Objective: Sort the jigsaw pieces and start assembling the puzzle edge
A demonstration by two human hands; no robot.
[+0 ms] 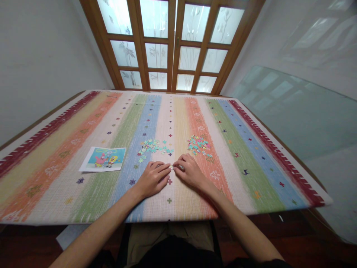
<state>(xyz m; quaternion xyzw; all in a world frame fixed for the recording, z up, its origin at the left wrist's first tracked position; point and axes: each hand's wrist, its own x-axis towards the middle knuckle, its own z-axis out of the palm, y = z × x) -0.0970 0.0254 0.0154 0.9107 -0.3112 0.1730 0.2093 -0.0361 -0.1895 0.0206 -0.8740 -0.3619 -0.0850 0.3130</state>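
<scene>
My left hand (154, 178) lies palm down on the striped mat, fingertips pointing right. My right hand (187, 169) meets it fingertip to fingertip, and both pinch small pale puzzle pieces (172, 167) between them. Just beyond the left hand is a loose scatter of teal puzzle pieces (154, 147). A denser pile of teal and pink pieces (199, 144) lies beyond the right hand. A cartoon reference picture (103, 158) lies flat to the left.
The striped mat (251, 163) covers the table, its near edge just in front of my lap. A glass sheet (304, 111) leans at the right. Wooden doors with frosted panes (170, 44) stand behind the table's far edge.
</scene>
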